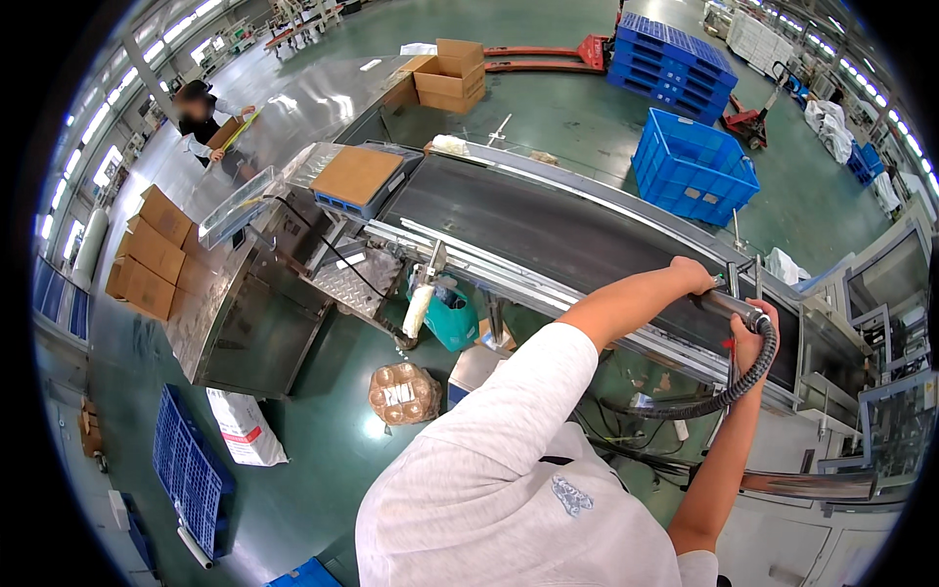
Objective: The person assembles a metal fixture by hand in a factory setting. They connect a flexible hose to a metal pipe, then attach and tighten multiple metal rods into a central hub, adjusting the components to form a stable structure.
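Both my hands reach over the black conveyor belt (548,230) at the right. My left hand (696,275) grips a grey metal tube (722,304) near its upper end. At the tube's lower end my right hand (751,338) is closed where a black corrugated hose (719,399) joins it. The hose curves down and left under the belt frame. My white-sleeved shoulder (509,479) fills the lower middle and hides the floor beneath.
A blue-edged tray with a brown sheet (357,178) sits at the belt's left end. Blue crates (693,164) and blue pallets (673,57) stand beyond. Cardboard boxes (149,249) lie on the steel table at left, where another person (203,119) works. Machine cabinets (880,333) stand right.
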Demonstrator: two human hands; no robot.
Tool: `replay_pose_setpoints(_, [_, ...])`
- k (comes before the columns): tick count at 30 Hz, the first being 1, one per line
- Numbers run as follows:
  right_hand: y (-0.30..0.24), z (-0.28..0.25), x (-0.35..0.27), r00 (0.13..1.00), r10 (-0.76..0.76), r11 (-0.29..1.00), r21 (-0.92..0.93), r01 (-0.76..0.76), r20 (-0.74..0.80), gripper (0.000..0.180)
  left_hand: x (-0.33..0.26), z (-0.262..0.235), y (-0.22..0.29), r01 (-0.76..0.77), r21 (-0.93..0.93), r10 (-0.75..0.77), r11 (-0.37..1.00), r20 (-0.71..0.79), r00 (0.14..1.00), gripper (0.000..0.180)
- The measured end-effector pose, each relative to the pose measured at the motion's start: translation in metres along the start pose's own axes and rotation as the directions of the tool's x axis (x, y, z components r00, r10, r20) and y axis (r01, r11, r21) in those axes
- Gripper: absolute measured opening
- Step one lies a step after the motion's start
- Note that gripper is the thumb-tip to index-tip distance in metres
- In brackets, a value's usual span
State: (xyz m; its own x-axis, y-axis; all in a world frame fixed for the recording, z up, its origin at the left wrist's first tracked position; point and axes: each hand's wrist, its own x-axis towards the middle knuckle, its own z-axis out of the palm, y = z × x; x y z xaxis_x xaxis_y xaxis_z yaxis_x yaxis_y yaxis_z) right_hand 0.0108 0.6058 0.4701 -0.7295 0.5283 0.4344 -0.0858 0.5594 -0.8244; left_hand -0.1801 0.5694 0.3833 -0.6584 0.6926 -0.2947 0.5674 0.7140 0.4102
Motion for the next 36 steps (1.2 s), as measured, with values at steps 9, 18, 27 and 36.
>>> replay_pose_setpoints(9, [-0.001,0.001,-0.001,0.999,0.042,0.999,-0.014,-0.042,0.004,0.033,0.006,0.009,-0.023,-0.084,-0.163,0.088,0.983,0.019,0.996,0.061])
replay_pose_setpoints(18, [-0.001,0.000,-0.002,0.991,0.133,0.991,0.014,-0.134,0.020,0.033,0.002,0.010,-0.020,-0.076,-0.189,0.079,0.979,0.010,0.997,0.060])
replay_pose_setpoints(27, [-0.004,0.000,-0.003,1.000,0.015,1.000,-0.010,-0.015,0.009,0.032,0.000,0.016,-0.021,-0.083,-0.239,0.067,0.967,-0.074,0.995,0.061])
replay_pose_setpoints(36, [-0.003,-0.001,-0.004,0.999,0.037,0.999,-0.028,-0.036,0.015,0.031,0.001,0.018,-0.020,-0.041,-0.256,0.022,0.966,-0.078,0.997,0.062])
